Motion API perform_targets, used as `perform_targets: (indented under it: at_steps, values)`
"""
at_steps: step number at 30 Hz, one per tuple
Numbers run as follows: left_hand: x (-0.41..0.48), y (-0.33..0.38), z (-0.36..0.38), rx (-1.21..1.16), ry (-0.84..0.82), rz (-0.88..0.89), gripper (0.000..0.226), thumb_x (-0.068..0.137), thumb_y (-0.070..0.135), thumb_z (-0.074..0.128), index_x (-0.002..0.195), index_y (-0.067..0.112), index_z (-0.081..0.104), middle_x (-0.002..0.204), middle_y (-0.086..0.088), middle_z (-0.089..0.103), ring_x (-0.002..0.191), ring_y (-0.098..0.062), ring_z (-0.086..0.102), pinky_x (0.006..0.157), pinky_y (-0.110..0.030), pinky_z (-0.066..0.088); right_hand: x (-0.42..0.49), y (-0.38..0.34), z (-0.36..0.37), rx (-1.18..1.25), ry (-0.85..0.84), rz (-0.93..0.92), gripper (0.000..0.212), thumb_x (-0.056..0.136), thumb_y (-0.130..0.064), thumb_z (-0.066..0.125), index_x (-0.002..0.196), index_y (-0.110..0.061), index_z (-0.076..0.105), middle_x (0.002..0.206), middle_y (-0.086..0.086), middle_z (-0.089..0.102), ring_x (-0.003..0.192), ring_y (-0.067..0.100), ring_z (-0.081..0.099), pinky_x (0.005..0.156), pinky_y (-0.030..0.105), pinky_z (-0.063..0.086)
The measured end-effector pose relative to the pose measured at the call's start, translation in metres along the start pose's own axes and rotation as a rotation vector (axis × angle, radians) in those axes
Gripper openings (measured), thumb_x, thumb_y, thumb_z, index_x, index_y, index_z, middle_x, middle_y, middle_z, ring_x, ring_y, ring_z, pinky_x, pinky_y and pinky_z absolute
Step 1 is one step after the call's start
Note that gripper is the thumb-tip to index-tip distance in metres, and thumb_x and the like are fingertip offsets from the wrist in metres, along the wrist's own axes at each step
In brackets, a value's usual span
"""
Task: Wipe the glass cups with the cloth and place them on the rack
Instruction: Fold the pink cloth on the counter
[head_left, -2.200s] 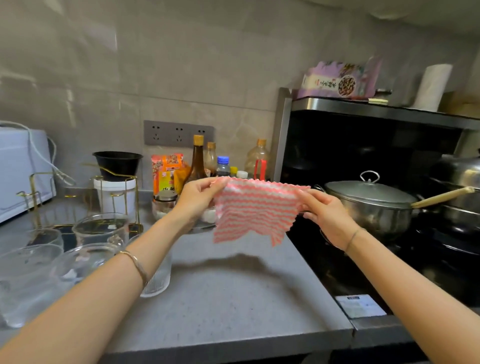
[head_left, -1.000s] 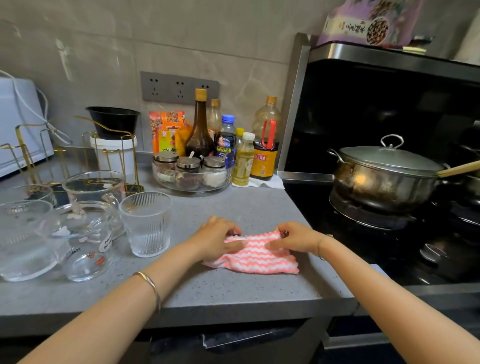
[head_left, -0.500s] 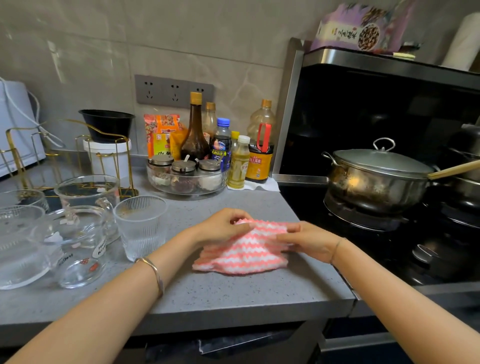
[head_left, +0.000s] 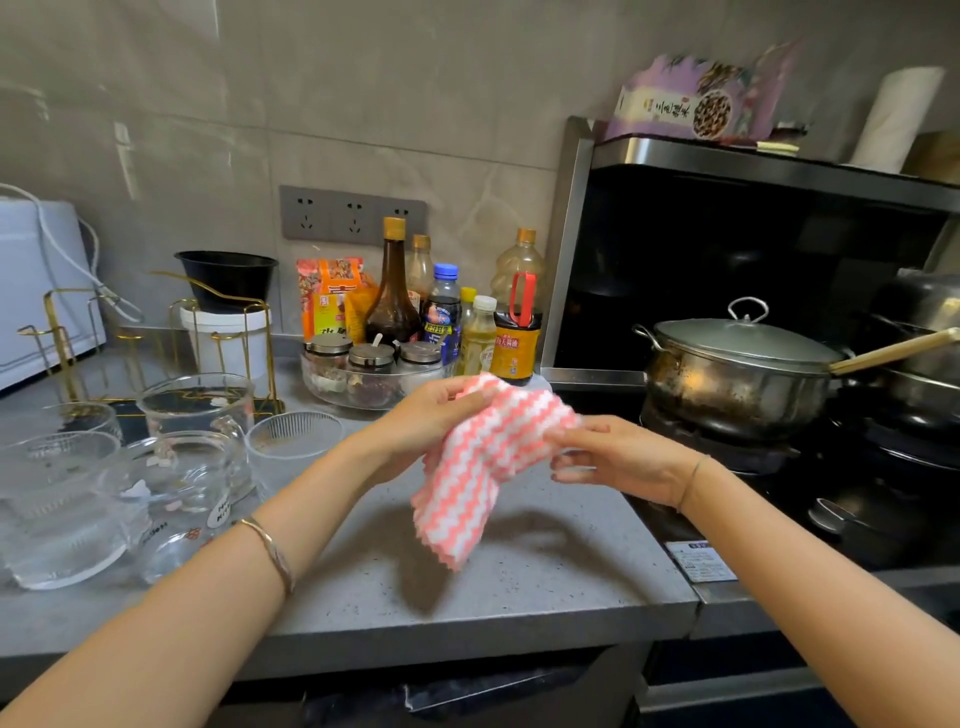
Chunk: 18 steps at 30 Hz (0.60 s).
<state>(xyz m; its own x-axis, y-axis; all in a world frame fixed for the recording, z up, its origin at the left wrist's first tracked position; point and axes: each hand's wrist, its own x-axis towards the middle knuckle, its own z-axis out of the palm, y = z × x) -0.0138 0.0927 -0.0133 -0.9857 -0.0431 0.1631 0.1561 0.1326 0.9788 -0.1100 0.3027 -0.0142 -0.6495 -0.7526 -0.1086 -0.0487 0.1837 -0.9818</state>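
- My left hand (head_left: 436, 415) pinches the cloth (head_left: 478, 467) by its top edge and my right hand (head_left: 618, 460) grips the other side. It hangs above the counter (head_left: 545, 587).
- I judge I'm readying the cloth, with no cup wiped yet. The glass cups (head_left: 291, 441) stand at my left, in front of the gold rack (head_left: 218, 332).
- Next, one hand must let go and lift a cup.
- The bottles (head_left: 511, 343) and the purple packet (head_left: 696, 104) carry Chinese print that I can't read.
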Motion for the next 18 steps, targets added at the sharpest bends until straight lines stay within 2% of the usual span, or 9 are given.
perform_targets:
  at_steps: [2, 3, 6, 9, 14, 18]
  values:
    - [0.0, 0.001, -0.002, -0.046, 0.0, -0.008, 0.022, 0.096, 0.029, 0.052, 0.111, 0.022, 0.068, 0.093, 0.004, 0.073, 0.08, -0.007, 0.066, 0.07, -0.02, 0.049, 0.0, -0.005, 0.003, 0.129, 0.075, -0.11, 0.043, 0.079, -0.027, 0.062, 0.119, -0.011, 0.061, 0.112, 0.012, 0.069, 0.101, 0.023, 0.067, 0.09, 0.031, 0.055]
    - [0.001, 0.001, -0.002, -0.062, 0.009, -0.011, 0.022, 0.096, 0.032, 0.052, 0.109, 0.024, 0.069, 0.091, 0.006, 0.073, 0.078, -0.004, 0.065, 0.07, -0.019, 0.048, 0.0, -0.008, 0.005, 0.172, 0.108, -0.155, 0.043, 0.08, -0.028, 0.061, 0.12, -0.013, 0.06, 0.114, 0.011, 0.069, 0.104, 0.024, 0.067, 0.089, 0.031, 0.055]
    - [0.004, 0.004, 0.004, -0.117, 0.06, -0.043, 0.025, 0.093, 0.038, 0.056, 0.107, 0.025, 0.071, 0.078, 0.01, 0.071, 0.067, 0.001, 0.062, 0.067, -0.015, 0.05, 0.001, -0.014, 0.009, 0.135, 0.202, -0.234, 0.039, 0.082, -0.03, 0.06, 0.117, -0.015, 0.062, 0.107, 0.008, 0.072, 0.1, 0.021, 0.069, 0.081, 0.025, 0.057]
    - [0.012, -0.002, 0.005, -0.124, 0.129, -0.055, 0.029, 0.092, 0.036, 0.059, 0.114, 0.021, 0.069, 0.079, 0.006, 0.07, 0.062, -0.002, 0.06, 0.061, -0.016, 0.049, 0.005, -0.013, 0.01, 0.067, 0.251, -0.241, 0.028, 0.087, -0.03, 0.059, 0.112, -0.018, 0.065, 0.104, 0.006, 0.073, 0.096, 0.018, 0.07, 0.078, 0.023, 0.056]
    - [0.027, -0.002, 0.006, -0.076, 0.24, -0.034, 0.022, 0.096, 0.029, 0.056, 0.113, 0.018, 0.064, 0.093, 0.002, 0.069, 0.077, -0.009, 0.064, 0.06, -0.013, 0.053, 0.024, -0.013, 0.008, -0.012, 0.397, -0.224, 0.031, 0.091, -0.027, 0.059, 0.116, -0.012, 0.064, 0.103, 0.007, 0.072, 0.09, 0.016, 0.07, 0.071, 0.019, 0.057]
    - [0.029, 0.006, 0.003, -0.048, 0.268, 0.066, 0.016, 0.097, 0.029, 0.054, 0.103, 0.019, 0.065, 0.09, 0.002, 0.068, 0.084, -0.013, 0.064, 0.073, -0.017, 0.054, 0.024, -0.022, 0.007, -0.032, 0.41, -0.327, 0.027, 0.089, -0.031, 0.059, 0.112, -0.019, 0.067, 0.104, 0.003, 0.071, 0.094, 0.011, 0.068, 0.076, 0.018, 0.056]
